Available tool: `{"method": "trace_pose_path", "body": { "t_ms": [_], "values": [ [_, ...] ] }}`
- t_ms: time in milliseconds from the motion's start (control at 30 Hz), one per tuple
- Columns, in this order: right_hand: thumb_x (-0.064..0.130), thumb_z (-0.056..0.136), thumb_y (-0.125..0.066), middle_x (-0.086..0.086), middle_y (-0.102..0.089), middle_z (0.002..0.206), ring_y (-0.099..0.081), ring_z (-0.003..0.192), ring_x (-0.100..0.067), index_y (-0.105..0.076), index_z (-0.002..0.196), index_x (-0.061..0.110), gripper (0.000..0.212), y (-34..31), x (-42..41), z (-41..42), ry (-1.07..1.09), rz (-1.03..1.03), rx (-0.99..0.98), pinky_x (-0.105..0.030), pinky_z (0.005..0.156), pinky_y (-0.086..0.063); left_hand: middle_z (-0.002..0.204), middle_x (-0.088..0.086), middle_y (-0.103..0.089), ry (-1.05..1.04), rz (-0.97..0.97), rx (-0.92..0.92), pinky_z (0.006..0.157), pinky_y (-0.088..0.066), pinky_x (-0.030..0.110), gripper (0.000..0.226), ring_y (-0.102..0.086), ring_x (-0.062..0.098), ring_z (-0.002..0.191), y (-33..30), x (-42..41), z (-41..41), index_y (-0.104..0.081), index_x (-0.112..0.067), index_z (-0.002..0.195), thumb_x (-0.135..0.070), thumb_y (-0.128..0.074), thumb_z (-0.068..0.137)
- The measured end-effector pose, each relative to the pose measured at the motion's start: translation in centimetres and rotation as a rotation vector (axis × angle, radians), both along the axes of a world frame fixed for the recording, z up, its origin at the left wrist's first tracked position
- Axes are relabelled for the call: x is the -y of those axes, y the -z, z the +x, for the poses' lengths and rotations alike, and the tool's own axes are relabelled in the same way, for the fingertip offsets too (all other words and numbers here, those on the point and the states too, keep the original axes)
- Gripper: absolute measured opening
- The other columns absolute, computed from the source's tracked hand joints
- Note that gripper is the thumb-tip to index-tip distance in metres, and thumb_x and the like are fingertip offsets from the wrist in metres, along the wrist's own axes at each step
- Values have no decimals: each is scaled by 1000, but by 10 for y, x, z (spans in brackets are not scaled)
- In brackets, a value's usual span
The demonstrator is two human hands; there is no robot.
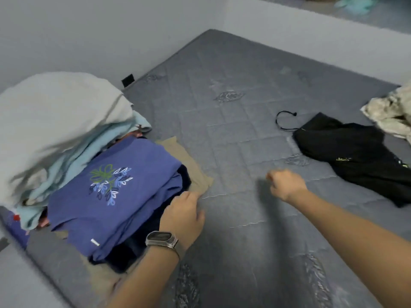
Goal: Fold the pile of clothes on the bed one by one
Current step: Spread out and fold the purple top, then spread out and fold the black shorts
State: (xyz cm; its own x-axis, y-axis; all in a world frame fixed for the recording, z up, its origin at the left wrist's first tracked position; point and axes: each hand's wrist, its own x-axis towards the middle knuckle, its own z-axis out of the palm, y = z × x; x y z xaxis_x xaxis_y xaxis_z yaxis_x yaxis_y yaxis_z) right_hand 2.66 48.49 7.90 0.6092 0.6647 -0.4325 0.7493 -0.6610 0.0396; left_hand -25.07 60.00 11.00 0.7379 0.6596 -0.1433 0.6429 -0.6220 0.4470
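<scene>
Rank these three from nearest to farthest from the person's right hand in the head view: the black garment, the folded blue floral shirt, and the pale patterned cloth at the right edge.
From the right hand:
1. Black garment, on the mattress just up and to its right.
2. Folded blue floral shirt, on the stack to its left, beside the left hand.
3. Pale patterned cloth, at the far right edge.

2 hands, 1 watch, 1 folded stack, 1 black garment, 1 pale garment.
</scene>
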Motion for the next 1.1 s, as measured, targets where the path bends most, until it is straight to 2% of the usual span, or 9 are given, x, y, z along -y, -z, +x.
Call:
{"method": "trace_pose_path", "body": {
  "t_ms": [167,367,467,533,633,833,933,1000,1100],
  "values": [
    [20,85,-59,-8,-44,136,-37,128,-28,-40,132,13,51,23,39,110,176,17,107,-41,97,-40,139,1,-47,33,-118,-94,100,-41,34,48,-47,22,124,28,37,126,-37,-23,140,-32,-50,94],
    [14,82,-68,-1,-8,159,-8,144,-34,-7,151,30,94,40,100,238,369,44,168,-59,107,-28,137,-1,-48,189,-200,-284,98,-43,34,54,-48,21,123,79,91,210,-30,-28,141,-40,-52,93],
    [27,81,-72,6,0,160,2,146,-34,0,151,39,101,54,126,278,399,-37,78,-68,106,-21,141,-1,-43,211,-176,-296,100,-41,29,60,-46,20,127,93,105,231,-27,-26,145,-39,-53,93],
    [32,79,-76,2,-13,156,-9,143,-34,-13,148,43,94,70,137,285,413,-24,9,-71,102,-27,141,2,-43,235,-158,-276,102,-37,28,59,-44,21,128,99,115,243,-28,-22,145,-35,-53,94],
    [28,81,-75,-6,-30,139,-27,131,-34,-35,134,39,67,91,144,284,482,84,-25,-66,94,-38,137,1,-46,273,-125,-215,100,-40,28,56,-47,21,124,106,134,259,-32,-21,144,-33,-53,93],
    [13,88,-62,-15,-44,121,-38,117,-35,-52,119,20,33,111,145,270,426,75,233,-50,84,-42,141,-3,-42,342,-174,-121,101,-40,26,55,-47,15,124,110,159,272,-32,-23,144,-32,-53,94],
    [1,85,-56,-14,-56,101,-50,100,-34,-56,105,10,22,115,159,246,382,304,278,-38,69,-37,131,1,-51,218,-263,5,93,-44,22,49,-55,15,113,107,154,266,-44,-21,136,-26,-61,90],
    [-6,79,-59,-8,-50,75,-52,76,-29,-54,83,8,15,109,158,222,328,538,236,-33,57,-32,119,0,-58,85,-338,126,82,-46,14,42,-60,8,97,100,150,263,-52,-21,127,-23,-67,87],
    [-5,74,-62,-2,-46,65,-48,62,-22,-48,71,15,24,99,143,155,201,744,17,-34,51,-39,114,-5,-58,-265,-673,275,78,-51,14,52,-60,0,88,86,142,262,-51,-25,118,-39,-76,74]
  ]
}}
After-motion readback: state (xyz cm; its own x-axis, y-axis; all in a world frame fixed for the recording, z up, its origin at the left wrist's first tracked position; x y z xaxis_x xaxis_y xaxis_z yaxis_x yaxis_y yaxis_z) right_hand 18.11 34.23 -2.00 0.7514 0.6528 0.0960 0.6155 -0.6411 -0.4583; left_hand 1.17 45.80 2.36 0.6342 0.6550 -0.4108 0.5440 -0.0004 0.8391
